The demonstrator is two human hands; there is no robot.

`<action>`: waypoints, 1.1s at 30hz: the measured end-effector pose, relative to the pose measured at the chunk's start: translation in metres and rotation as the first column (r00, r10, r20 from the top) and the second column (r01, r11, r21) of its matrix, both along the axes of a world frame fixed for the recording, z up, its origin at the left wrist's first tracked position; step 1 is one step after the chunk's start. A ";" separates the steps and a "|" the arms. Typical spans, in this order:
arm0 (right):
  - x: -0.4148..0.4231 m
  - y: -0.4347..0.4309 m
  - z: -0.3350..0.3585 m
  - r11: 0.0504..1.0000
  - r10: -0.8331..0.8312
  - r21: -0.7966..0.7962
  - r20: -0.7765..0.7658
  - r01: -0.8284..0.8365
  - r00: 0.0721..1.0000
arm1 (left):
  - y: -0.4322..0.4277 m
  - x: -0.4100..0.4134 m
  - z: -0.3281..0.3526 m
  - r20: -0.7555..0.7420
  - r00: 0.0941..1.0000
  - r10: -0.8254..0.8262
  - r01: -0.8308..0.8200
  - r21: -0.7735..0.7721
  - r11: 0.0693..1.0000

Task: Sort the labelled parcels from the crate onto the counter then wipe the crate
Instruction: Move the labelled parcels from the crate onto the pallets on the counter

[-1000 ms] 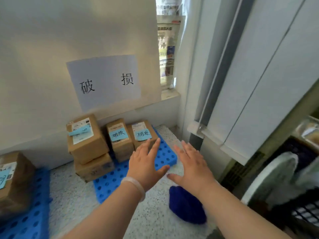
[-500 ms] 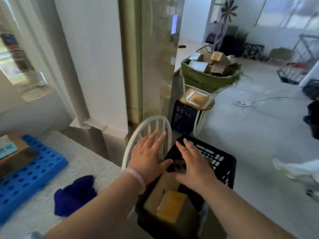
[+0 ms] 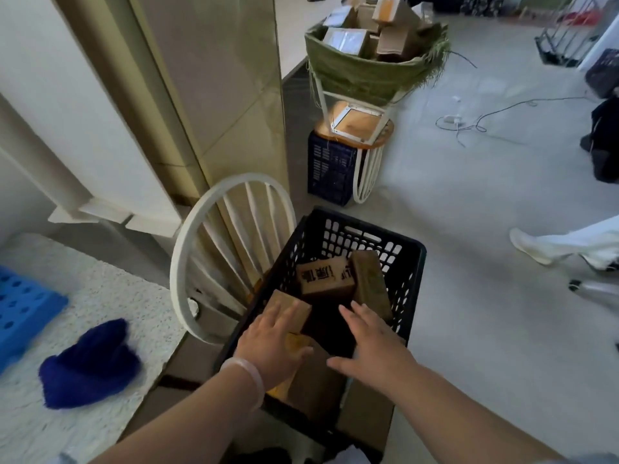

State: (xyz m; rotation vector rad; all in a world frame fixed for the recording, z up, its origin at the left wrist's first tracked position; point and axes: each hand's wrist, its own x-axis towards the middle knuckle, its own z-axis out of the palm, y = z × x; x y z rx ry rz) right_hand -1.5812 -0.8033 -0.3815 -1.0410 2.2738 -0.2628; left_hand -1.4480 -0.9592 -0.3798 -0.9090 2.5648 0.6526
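Both hands empty: your left hand and right hand are flat with fingers spread, palms down inside the black crate, gripping nothing. Left fingertips lie over a small parcel at the crate's left wall; can't tell if they touch it. The right hand hovers over the dark gap in the middle. Task items are still in the crate: a large parcel under your wrists, a printed parcel toward the far wall, and a tilted parcel leaning beside it. Risk: the parcels lean on each other, so pulling one probably lets a neighbour slide or tip. A one-handed grab on a box corner could slip. The crate walls are tall, so knuckles or a box edge may catch the rim on the way out. The white chair back stands between crate and counter, so swing clear of it. A dark gap runs along the counter edge at lower centre where a parcel could drop. On the counter, the blue cloth sits near the edge and a blue tray is at far left. There is open speckled surface between and behind them.
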 end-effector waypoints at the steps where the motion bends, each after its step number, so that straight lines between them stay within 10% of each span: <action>1: 0.003 -0.003 -0.004 0.999 0.031 0.020 -0.003 -0.031 1.000 | -0.001 0.001 -0.005 0.025 1.000 0.005 -0.006 0.017 1.000; 12: -0.019 0.015 -0.022 0.976 -0.213 0.058 0.030 0.211 0.977 | 0.018 -0.041 -0.017 -0.049 0.995 -0.087 0.093 0.141 0.986; 33: 0.046 -0.032 -0.036 0.972 -0.168 0.215 0.347 0.096 0.923 | -0.003 0.029 -0.037 0.214 0.936 0.279 -0.341 0.365 0.866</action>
